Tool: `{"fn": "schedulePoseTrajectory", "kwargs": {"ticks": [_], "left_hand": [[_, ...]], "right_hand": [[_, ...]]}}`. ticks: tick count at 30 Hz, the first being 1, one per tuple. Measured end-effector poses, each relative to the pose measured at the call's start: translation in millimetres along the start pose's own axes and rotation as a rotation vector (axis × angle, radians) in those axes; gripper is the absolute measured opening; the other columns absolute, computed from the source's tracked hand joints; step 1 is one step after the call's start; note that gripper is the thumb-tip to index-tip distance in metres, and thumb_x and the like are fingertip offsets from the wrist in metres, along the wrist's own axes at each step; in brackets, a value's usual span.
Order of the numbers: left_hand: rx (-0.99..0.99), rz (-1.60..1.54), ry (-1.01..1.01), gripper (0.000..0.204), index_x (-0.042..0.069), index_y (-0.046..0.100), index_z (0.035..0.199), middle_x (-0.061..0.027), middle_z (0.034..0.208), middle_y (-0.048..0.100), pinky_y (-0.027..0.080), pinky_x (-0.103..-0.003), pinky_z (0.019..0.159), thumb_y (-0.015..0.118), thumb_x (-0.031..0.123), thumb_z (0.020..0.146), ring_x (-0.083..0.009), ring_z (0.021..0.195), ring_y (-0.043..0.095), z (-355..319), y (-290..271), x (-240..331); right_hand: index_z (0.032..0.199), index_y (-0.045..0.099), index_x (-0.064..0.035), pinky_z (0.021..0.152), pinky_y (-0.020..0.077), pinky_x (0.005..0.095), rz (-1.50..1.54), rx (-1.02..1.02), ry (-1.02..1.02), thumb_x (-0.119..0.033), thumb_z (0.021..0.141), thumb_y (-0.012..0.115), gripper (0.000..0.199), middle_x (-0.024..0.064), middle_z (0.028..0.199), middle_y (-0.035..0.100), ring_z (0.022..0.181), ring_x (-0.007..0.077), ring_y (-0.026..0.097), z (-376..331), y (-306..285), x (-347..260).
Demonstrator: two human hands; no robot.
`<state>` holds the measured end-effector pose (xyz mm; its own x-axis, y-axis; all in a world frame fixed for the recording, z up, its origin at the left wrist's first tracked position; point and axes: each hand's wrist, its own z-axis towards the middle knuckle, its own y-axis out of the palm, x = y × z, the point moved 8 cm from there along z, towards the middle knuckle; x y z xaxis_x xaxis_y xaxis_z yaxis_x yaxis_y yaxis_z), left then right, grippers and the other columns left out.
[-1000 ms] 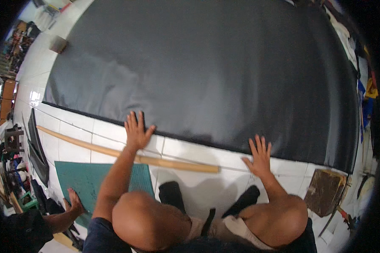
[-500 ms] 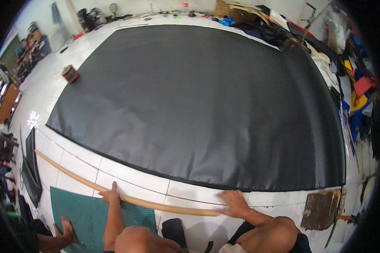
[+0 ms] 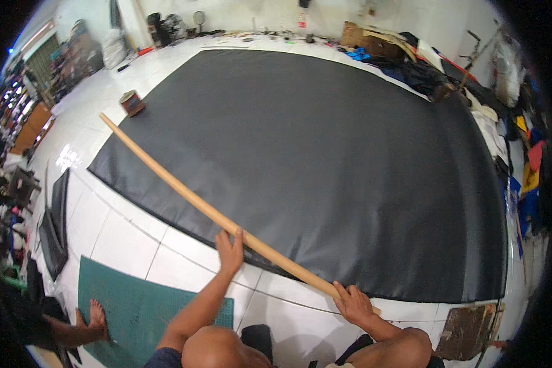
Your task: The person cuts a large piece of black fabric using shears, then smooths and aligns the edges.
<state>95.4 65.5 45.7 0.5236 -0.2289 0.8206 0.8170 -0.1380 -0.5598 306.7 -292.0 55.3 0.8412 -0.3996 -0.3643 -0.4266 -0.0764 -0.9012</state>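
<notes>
A long tan cardboard tube (image 3: 184, 191) slants across the near left part of a large black vinyl-like sheet (image 3: 325, 159) spread on the floor. My left hand (image 3: 230, 251) grips the tube around its middle from the near side, thumb up. Close to the tube's near right end, my right hand (image 3: 352, 303) is wrapped over it from above. The tube's far end reaches past the sheet's left edge, near a rusty can. Whether the tube rests on the sheet or is held just above it, I cannot tell.
The rusty can (image 3: 132, 103) stands at the sheet's left corner. Near left lies a green cutting mat (image 3: 135, 306) with another person's foot (image 3: 97, 319) on it. A worn dark board (image 3: 466, 331) lies near right. Heaped fabrics (image 3: 527, 178) line the right side.
Both hands have moved the tube forward from the white tiles to over the black sheet. Its left end has swung away from me, so it now lies diagonally. The view has shifted slightly.
</notes>
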Motion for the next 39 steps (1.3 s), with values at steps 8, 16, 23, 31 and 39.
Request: {"fn": "schedulePoseTrajectory", "kwargs": {"ticks": [8,16,23,31,39], "left_hand": [[-0.302,0.718,0.195,0.087,-0.001,0.024,0.15,-0.0279,0.156,0.016,0.006,-0.056,0.117,0.05,0.058,0.091,-0.0437,0.146,0.012,8.8,34.5,-47.0],[-0.327,0.691,0.203,0.088,-0.003,0.021,0.15,-0.0303,0.156,0.014,0.005,-0.057,0.116,0.05,0.057,0.092,-0.0443,0.146,0.011,5.4,33.1,-47.0],[-0.304,0.373,0.247,0.077,-0.004,0.029,0.147,-0.0297,0.155,0.018,0.006,-0.056,0.117,0.059,0.04,0.091,-0.0449,0.145,0.013,10.2,19.6,-56.3],[-0.078,0.657,0.099,0.08,-0.004,0.031,0.147,-0.03,0.154,0.022,0.013,-0.057,0.116,0.056,0.048,0.091,-0.0453,0.144,0.017,6.5,-20.6,-85.3],[-0.099,0.63,0.086,0.078,-0.003,0.033,0.146,-0.0295,0.153,0.024,0.014,-0.057,0.115,0.057,0.046,0.091,-0.0443,0.144,0.018,4.8,-16.0,-86.1]], "right_hand": [[0.147,0.038,-0.0242,0.073,0.053,0.0517,-0.164,0.083,0.396,-0.036,0.096,0.054,0.055,0.0207,0.093,0.059,0.084,0.0404,0.064,-28.8,-20.7,138.7],[0.147,0.032,-0.0159,0.077,0.0497,0.0568,0.058,0.369,0.73,-0.035,0.102,0.04,0.049,0.0293,0.101,0.065,0.088,0.0495,0.063,-48.3,-48.1,237.4],[0.148,0.032,-0.0146,0.093,0.0465,0.0468,0.314,0.517,1.007,-0.04,0.104,0.034,0.051,0.0258,0.122,0.06,0.109,0.0423,0.06,-114.2,-39.1,315.1],[0.154,0.018,-0.0172,0.085,0.0489,0.0481,0.31,0.287,0.984,-0.034,0.103,0.042,0.059,0.0277,0.115,0.06,0.099,0.0397,0.063,-42.2,-51.7,187.7],[0.152,0.026,-0.0168,0.081,0.0505,0.0515,0.023,-0.015,0.291,-0.04,0.096,0.054,0.067,0.0265,0.101,0.064,0.092,0.0455,0.063,57.3,-20.9,87.2]]}}
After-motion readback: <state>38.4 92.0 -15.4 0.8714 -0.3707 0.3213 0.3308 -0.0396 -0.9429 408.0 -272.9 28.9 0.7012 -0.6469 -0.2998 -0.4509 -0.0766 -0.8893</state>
